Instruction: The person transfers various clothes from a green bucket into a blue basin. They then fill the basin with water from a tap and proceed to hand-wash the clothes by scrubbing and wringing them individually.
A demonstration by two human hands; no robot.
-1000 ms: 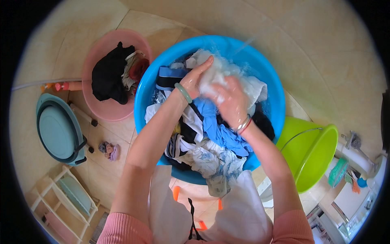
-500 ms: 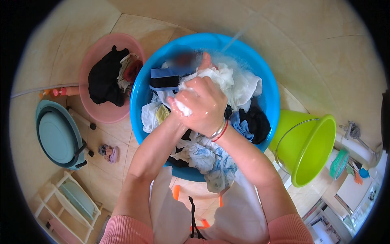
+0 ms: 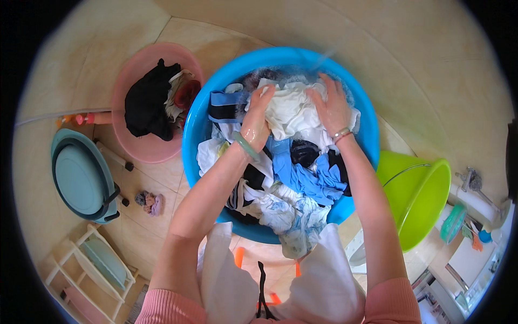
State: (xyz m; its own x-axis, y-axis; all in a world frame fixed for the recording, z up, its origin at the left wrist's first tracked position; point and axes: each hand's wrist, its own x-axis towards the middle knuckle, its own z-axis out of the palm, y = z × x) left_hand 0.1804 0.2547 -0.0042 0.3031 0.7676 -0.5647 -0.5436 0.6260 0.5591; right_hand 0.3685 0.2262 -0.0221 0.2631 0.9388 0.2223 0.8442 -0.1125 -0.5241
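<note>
A wet, crumpled white cloth (image 3: 291,110) lies on the laundry at the far side of a blue basin (image 3: 362,102). My left hand (image 3: 257,116), a green bangle at its wrist, rests against the cloth's left edge with fingers stretched out. At its right edge is my right hand (image 3: 333,108), fingers spread and thumb apart, touching the fabric. Below them, blue cloth (image 3: 302,175), dark pieces and a white-and-blue patterned cloth (image 3: 278,208) fill the basin. A blue-and-black banded cloth (image 3: 226,107) sits left of my left hand. Water and foam show along the far wall.
Left of the basin stands a pink tub (image 3: 124,143) holding black clothing (image 3: 148,102). A lime-green bucket (image 3: 418,210) tilts at the right. Folded teal basins (image 3: 81,181), a cream rack (image 3: 89,264) and small bunched fabric (image 3: 150,203) are on the left.
My hands, clasped together around the white cloth before, have parted to either side of it. The cloth is now spread wider, and more blue cloth shows beneath.
</note>
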